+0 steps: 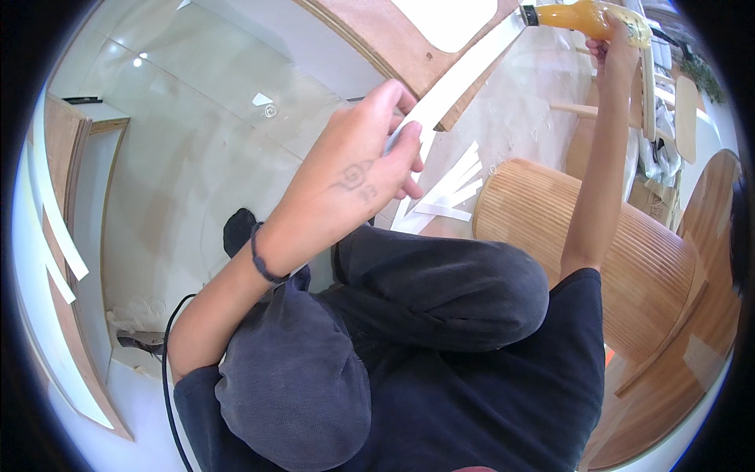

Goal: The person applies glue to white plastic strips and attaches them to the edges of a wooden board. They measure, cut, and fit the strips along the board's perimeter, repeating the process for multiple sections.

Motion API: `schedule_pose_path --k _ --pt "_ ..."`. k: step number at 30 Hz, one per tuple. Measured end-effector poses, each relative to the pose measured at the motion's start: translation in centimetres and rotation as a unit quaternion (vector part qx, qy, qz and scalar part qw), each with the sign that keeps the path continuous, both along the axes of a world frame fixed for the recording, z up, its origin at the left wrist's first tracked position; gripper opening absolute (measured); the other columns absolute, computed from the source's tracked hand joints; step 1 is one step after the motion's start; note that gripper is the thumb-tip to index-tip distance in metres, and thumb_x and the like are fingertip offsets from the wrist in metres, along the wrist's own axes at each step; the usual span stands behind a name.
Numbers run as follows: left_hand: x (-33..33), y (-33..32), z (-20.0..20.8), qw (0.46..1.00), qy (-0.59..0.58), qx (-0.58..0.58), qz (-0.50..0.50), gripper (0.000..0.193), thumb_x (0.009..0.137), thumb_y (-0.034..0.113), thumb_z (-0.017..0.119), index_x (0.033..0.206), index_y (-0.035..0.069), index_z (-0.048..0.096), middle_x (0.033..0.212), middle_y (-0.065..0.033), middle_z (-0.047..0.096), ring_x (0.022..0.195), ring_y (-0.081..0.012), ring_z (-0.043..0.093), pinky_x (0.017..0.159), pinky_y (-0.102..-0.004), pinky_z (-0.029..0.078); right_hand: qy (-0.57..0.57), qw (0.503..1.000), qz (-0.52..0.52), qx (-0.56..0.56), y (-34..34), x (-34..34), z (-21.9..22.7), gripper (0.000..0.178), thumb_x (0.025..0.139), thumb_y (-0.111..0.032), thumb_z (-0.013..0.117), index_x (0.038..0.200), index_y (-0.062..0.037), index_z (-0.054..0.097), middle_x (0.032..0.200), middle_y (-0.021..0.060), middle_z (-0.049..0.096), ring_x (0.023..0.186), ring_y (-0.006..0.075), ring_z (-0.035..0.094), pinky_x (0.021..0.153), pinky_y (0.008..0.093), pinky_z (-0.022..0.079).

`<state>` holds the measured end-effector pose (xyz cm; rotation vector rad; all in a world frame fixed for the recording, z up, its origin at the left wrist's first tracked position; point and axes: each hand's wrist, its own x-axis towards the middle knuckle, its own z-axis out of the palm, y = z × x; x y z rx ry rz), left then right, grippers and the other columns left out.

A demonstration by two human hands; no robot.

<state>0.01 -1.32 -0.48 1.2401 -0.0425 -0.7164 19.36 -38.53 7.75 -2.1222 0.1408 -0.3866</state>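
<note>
Pinching a narrow, smooth white strip (477, 72), the left hand (363, 149) hides part of it behind nearly closed fingers. At the strip's far end, the right hand (616, 47) wraps its partly hidden fingers round a black-tipped orange bottle (580, 19).

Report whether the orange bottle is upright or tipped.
Tipped: the orange bottle lies sideways in the right hand, its dark end pointing leftward, toward the white strip.
</note>
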Motion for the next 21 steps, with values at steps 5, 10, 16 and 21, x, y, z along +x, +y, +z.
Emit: schedule_pose_path --k 5,10,16,21 --pt "0.9 -1.4 -0.2 0.998 -0.026 -0.028 0.046 0.025 0.101 0.020 0.052 0.106 -0.003 0.045 0.090 -0.0166 0.067 0.066 -0.0192 0.070 0.056 -0.0264 0.055 0.035 0.999 -0.037 0.006 0.1 -0.8 0.5 0.036 0.089 -0.029 0.066 0.107 0.0017 0.059 0.075 0.0092 0.063 0.052 0.0124 0.057 0.045 0.0219 0.044" --pt "0.9 -1.9 -0.7 0.996 -0.069 0.010 0.055 0.022 0.100 0.018 0.052 0.101 -0.003 0.044 0.088 -0.0188 0.068 0.066 -0.0204 0.070 0.058 -0.0283 0.056 0.020 0.999 0.000 -0.031 1.9 -2.2 0.2 0.034 0.089 -0.028 0.068 0.103 0.0019 0.061 0.072 0.0093 0.065 0.052 0.0134 0.061 0.046 0.0201 0.046" --pt "-0.1 0.7 -1.1 0.985 -0.122 0.121 -0.003 0.023 0.102 0.022 0.050 0.104 0.000 0.045 0.086 -0.0137 0.069 0.062 -0.0142 0.066 0.055 -0.0231 0.049 -0.109 0.983 0.063 -0.136 3.6 -3.2 -0.1 0.029 0.089 -0.022 0.071 0.099 0.0042 0.061 0.075 0.0118 0.068 0.049 0.0153 0.064 0.044 0.0229 0.050" --pt "-0.9 3.0 -1.1 0.993 0.043 0.042 -0.097 0.023 0.105 0.024 0.045 0.099 0.003 0.051 0.072 -0.0052 0.064 0.053 -0.0076 0.056 0.050 -0.0207 0.043 -0.136 0.977 0.071 -0.150 9.7 -8.6 0.1 0.031 0.090 -0.019 0.070 0.104 0.0053 0.057 0.078 0.0139 0.068 0.050 0.0167 0.065 0.044 0.0241 0.051"
